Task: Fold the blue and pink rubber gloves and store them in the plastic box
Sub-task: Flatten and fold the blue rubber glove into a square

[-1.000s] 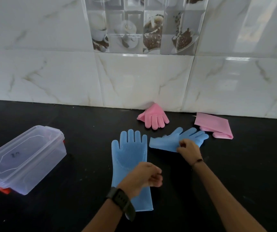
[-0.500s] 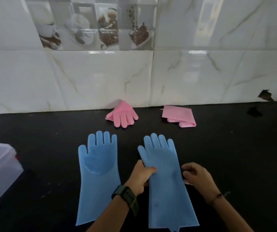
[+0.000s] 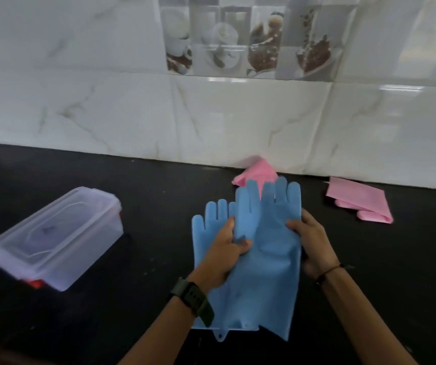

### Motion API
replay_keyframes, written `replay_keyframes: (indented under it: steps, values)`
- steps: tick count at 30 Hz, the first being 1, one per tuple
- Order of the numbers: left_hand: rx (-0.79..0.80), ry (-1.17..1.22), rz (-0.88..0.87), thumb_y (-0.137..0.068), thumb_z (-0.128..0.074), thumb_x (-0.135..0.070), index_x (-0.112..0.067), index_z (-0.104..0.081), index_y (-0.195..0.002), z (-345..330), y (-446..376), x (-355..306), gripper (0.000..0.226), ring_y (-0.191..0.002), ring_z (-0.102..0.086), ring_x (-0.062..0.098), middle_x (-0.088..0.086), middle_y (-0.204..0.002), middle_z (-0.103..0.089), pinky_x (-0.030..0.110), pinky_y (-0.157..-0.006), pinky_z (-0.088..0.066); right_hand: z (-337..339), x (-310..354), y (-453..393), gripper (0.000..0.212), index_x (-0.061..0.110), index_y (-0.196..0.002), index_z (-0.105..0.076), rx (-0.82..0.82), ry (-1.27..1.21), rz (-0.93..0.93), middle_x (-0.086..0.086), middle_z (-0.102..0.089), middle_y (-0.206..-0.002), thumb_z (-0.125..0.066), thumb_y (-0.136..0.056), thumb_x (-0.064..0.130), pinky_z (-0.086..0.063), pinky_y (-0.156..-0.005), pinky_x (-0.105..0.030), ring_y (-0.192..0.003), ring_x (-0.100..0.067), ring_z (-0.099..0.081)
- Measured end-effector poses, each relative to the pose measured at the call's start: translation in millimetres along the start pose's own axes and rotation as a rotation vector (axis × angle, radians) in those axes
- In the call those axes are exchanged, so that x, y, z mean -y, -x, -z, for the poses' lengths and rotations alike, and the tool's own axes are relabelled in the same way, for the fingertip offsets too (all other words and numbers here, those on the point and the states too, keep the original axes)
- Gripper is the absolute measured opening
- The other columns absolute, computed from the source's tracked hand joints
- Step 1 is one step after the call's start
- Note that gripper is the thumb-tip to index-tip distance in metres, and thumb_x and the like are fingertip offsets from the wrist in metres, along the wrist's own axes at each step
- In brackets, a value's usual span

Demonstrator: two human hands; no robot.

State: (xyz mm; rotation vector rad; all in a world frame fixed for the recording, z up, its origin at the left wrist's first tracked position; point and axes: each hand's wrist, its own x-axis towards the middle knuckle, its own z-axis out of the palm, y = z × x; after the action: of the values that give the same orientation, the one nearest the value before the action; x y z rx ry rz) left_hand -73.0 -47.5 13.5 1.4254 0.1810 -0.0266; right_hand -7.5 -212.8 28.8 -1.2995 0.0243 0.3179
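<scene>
Both hands hold one blue rubber glove [image 3: 269,248] lifted off the counter, fingers pointing away. My left hand [image 3: 224,251] grips its left edge and my right hand [image 3: 314,243] grips its right edge. The second blue glove [image 3: 203,227] lies flat beneath it, mostly covered, with its fingers showing at the left. A pink glove [image 3: 256,173] lies against the wall behind, partly hidden by the raised blue fingers. Another pink glove [image 3: 359,201] lies folded at the right. The clear plastic box [image 3: 56,238], lid on, sits at the left.
The black counter [image 3: 159,206] runs to a white marble-tiled wall [image 3: 211,122] at the back. The box has a red clip at its near corner [image 3: 36,283]. A watch is on my left wrist and a thin band on my right wrist.
The right-hand blue glove has been picked up and brought leftward over the other blue glove. The view has swung left, so the box is back in sight.
</scene>
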Motion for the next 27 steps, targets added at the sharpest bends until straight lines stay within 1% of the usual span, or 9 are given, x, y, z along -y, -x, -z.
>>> replay_keyframes:
  steps: [3,5,7,11,14,17,21,23,27]
  values:
    - [-0.08,0.052,0.074,-0.089,-0.05,0.007,-0.029,-0.058,-0.104,46,-3,-7,0.04,-0.087,-0.068,0.011,-0.007,-0.098,-0.069,0.025,-0.071,-0.059,-43,-17,-17,0.03,0.015,-0.096,-0.066,0.02,-0.027,-0.061,-0.009,-0.075,-0.087,-0.044,-0.086,-0.003,-0.06,-0.061,-0.035,-0.075,-0.024,-0.072]
    - [-0.139,0.042,0.18,-0.09,-0.049,0.007,-0.016,-0.056,-0.118,68,-7,1,0.037,-0.095,-0.066,0.02,0.002,-0.108,-0.067,0.028,-0.071,-0.057,-66,-33,-26,0.033,0.006,-0.111,-0.06,0.005,0.059,-0.164,-0.019,-0.069,-0.106,-0.042,-0.087,-0.006,-0.057,-0.078,-0.042,-0.089,-0.031,-0.066]
    - [-0.188,0.056,0.302,-0.09,-0.048,0.006,-0.007,-0.05,-0.128,78,-8,13,0.039,-0.102,-0.063,0.027,0.011,-0.117,-0.064,0.033,-0.075,-0.055,-78,-45,-34,0.034,-0.006,-0.118,-0.054,-0.038,0.21,-0.241,-0.027,-0.06,-0.12,-0.041,-0.086,-0.01,-0.052,-0.082,-0.041,-0.091,-0.032,-0.061]
    - [-0.223,0.142,0.368,-0.089,-0.049,0.005,-0.005,-0.054,-0.118,79,-12,22,0.032,-0.09,-0.066,0.024,0.008,-0.101,-0.066,0.03,-0.063,-0.054,-83,-42,-48,0.031,-0.015,-0.114,-0.053,-0.103,0.423,-0.303,-0.032,-0.055,-0.123,-0.045,-0.085,-0.006,-0.047,-0.091,-0.047,-0.108,-0.041,-0.056]
    - [-0.253,0.168,0.385,-0.09,-0.05,0.002,-0.009,-0.057,-0.106,75,-16,18,0.021,-0.084,-0.065,0.023,0.007,-0.094,-0.066,0.029,-0.058,-0.053,-80,-35,-54,0.029,-0.007,-0.113,-0.056,-0.104,0.379,-0.321,-0.027,-0.059,-0.113,-0.044,-0.086,-0.003,-0.049,-0.078,-0.041,-0.095,-0.032,-0.058]
    - [-0.229,0.201,0.425,-0.09,-0.052,-0.001,-0.007,-0.057,-0.104,73,-12,15,0.015,-0.08,-0.066,0.023,0.009,-0.091,-0.067,0.028,-0.053,-0.054,-74,-38,-52,0.032,-0.01,-0.118,-0.053,-0.151,0.382,-0.356,-0.029,-0.058,-0.115,-0.044,-0.088,-0.002,-0.048,-0.09,-0.048,-0.092,-0.031,-0.055]
    - [-0.193,0.282,0.49,-0.092,-0.053,-0.013,-0.006,-0.059,-0.113,76,2,17,0.024,-0.098,-0.067,0.03,0.015,-0.108,-0.07,0.037,-0.073,-0.056,-69,-44,-28,0.031,0.002,-0.115,-0.055,-0.078,0.217,-0.42,-0.012,-0.062,-0.098,-0.046,-0.095,0.024,-0.05,-0.083,-0.041,-0.09,-0.026,-0.06]
    - [-0.132,0.229,0.491,-0.091,-0.055,-0.016,-0.008,-0.061,-0.111,79,15,20,0.023,-0.094,-0.069,0.025,0.01,-0.103,-0.074,0.034,-0.068,-0.057,-61,-44,-10,0.034,0.011,-0.114,-0.054,0.024,0.34,-0.458,-0.007,-0.062,-0.105,-0.05,-0.092,0.037,-0.054,-0.076,-0.04,-0.094,-0.026,-0.062]
    - [-0.05,-0.028,0.53,-0.086,-0.062,-0.013,-0.02,-0.045,-0.125,85,41,29,0.044,-0.1,-0.062,0.022,0.003,-0.117,-0.061,0.036,-0.068,-0.056,-39,-48,19,0.073,0.027,-0.142,-0.022,0.195,0.506,-0.54,-0.007,-0.057,-0.117,-0.065,-0.084,0.016,-0.059,-0.052,-0.034,-0.091,-0.028,-0.066]
